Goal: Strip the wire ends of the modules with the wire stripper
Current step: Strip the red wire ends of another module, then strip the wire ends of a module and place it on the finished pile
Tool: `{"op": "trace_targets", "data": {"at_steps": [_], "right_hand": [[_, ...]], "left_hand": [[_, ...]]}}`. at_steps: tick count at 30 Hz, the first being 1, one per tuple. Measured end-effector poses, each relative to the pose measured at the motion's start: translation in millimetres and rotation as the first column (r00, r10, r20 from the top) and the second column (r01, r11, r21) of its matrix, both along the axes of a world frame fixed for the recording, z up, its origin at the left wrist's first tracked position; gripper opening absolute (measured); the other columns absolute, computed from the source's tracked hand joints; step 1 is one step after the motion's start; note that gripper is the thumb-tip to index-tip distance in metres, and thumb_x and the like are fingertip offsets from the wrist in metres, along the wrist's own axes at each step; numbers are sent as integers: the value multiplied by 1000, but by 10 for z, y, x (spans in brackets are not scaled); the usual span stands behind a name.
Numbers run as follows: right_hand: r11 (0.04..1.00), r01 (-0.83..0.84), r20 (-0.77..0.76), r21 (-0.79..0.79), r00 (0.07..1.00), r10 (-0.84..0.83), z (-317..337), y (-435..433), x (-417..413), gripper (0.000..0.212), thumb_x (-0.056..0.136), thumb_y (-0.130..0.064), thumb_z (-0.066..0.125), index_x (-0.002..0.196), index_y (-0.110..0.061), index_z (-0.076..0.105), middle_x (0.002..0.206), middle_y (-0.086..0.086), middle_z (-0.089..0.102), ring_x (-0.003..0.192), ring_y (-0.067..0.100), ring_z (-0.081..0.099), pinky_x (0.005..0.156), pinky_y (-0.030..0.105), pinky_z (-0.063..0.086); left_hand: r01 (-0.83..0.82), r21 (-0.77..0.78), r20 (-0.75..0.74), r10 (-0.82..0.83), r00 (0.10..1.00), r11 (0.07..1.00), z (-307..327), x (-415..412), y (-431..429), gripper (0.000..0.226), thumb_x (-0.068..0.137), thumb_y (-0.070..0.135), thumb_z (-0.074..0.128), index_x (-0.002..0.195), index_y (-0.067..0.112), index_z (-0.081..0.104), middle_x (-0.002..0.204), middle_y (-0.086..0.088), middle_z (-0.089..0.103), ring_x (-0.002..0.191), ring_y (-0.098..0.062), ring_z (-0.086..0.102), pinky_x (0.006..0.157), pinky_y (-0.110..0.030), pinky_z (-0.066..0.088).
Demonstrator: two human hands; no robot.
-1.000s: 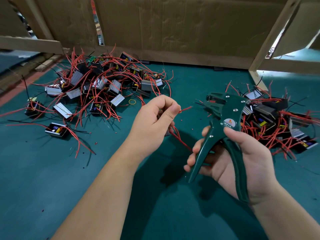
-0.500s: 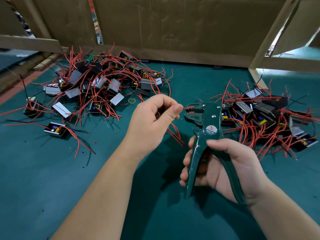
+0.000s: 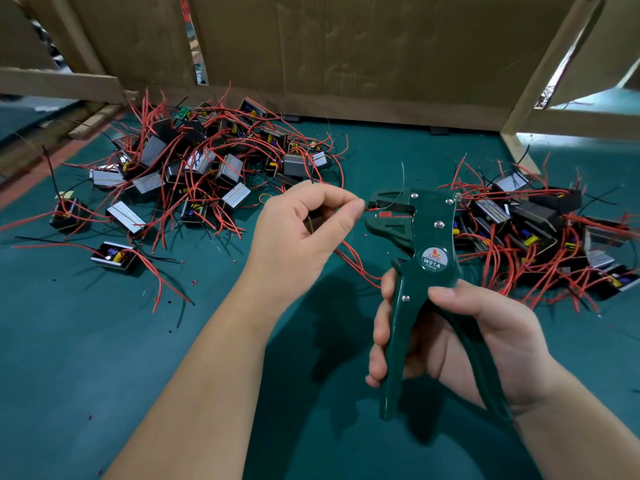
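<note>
Head view: the counter [image 3: 104, 358] is covered in a matte teal, felt-like sheet speckled with tiny red and black bits of insulation. Behind it stand flat brown cardboard panels [image 3: 346, 46] braced by pale wooden battens [image 3: 540, 81].

In the upper left of the frame lies 1 heap of modules [image 3: 194, 168]: small boxy black cases, some with ribbed silvery faces, tangled in thin, springy red leads. A second heap [image 3: 540, 230] fills the right edge. 1 lone module [image 3: 114, 256] sits apart at the left, and a thin yellow ring [image 3: 265, 198] lies flat near the centre.

The left hand [image 3: 304, 230] reaches in from the lower left, fingers curled, thumb and forefinger pinching a red wire [image 3: 372, 209] just short of its tip. A dark shape in the palm may be its module.

The right hand [image 3: 460, 344], at centre right, grips the wire stripper [image 3: 415, 268] upright. The tool is glossy dark green metal with silver rivets and a round label reading W01A. The fingers wrap 1 handle, the other runs along the palm, and the thumb lies across the body. The wire's tip sits in the jaws, beside a red ribbed insert.
</note>
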State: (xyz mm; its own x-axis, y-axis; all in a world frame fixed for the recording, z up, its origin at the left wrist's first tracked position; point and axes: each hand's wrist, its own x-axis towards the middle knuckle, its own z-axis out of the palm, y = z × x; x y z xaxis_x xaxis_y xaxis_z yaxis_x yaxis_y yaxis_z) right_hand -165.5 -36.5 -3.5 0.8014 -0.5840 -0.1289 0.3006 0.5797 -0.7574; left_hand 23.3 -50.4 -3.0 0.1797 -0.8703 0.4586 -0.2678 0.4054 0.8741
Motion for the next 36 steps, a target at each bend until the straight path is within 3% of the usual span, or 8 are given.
{"op": "trace_targets", "data": {"at_steps": [18, 22, 25, 27, 31, 33, 34, 36], "right_hand": [[991, 106, -172, -78, 978, -118, -25, 21, 18, 53, 65, -53, 79, 88, -9, 61, 70, 24, 58, 57, 37, 60, 61, 49, 51], [976, 199, -243, -83, 946, -214, -32, 43, 73, 53, 66, -63, 71, 77, -11, 61, 60, 19, 53, 43, 30, 54, 50, 41, 49], [946, 316, -254, -64, 912, -322, -25, 34, 137, 46, 74, -59, 60, 67, -13, 59, 54, 13, 47, 34, 25, 45, 43, 33, 45], [936, 351, -204, -5, 916, -344, -26, 34, 149, 46, 74, -58, 52, 70, -13, 59, 57, 14, 50, 40, 27, 49, 45, 35, 48], [914, 404, -24, 38, 915, -403, -8, 3, 107, 41, 80, -47, 47, 85, -9, 59, 95, 23, 64, 62, 37, 63, 63, 49, 55], [918, 396, -11, 28, 918, -395, 16, -22, 82, 40, 79, -45, 48, 87, -8, 60, 121, 29, 57, 64, 40, 64, 65, 51, 55], [928, 373, -19, 20, 928, -372, 18, -28, 74, 41, 78, -45, 50, 88, -7, 60, 125, 31, 53, 65, 41, 63, 66, 52, 54], [961, 277, -41, 12, 960, -276, -2, -18, 80, 46, 72, -48, 60, 90, -6, 64, 111, 32, 54, 66, 43, 62, 66, 55, 53]], "left_hand": [[-8, -4, 53, 9, 999, 1000, 3, 14, 20, 14, 84, 18, 67, 77, 30, 67, 69, 11, 60, 62, -4, 48, 60, -13, 41], [-5, -3, 58, 5, 998, 1000, -1, 4, 25, 10, 87, 22, 60, 80, 30, 61, 70, 5, 55, 62, -9, 46, 60, -21, 40], [74, 83, -62, -69, 996, 994, -9, -42, 24, 3, 91, 27, 46, 89, 27, 49, 70, -9, 45, 64, -18, 42, 60, -30, 36], [85, 155, -55, -77, 995, 984, -34, -71, 16, 10, 90, 31, 40, 90, 25, 47, 72, 0, 47, 68, -12, 44, 67, -27, 37], [100, 209, -118, -77, 990, 973, -50, -87, 8, 20, 90, 39, 33, 90, 26, 48, 73, 5, 48, 64, -10, 42, 65, -27, 40], [135, 242, -240, -76, 968, 961, -36, -98, -7, 25, 93, 43, 31, 89, 25, 48, 71, 4, 47, 61, -10, 42, 62, -24, 41], [165, 257, -335, -73, 939, 952, -28, -108, -16, 28, 97, 45, 32, 88, 24, 49, 70, 4, 46, 58, -11, 41, 59, -25, 41], [235, 266, -532, -61, 844, 935, -6, -124, -37, 35, 98, 48, 31, 87, 20, 49, 65, 3, 45, 54, -12, 39, 57, -27, 41]]}}
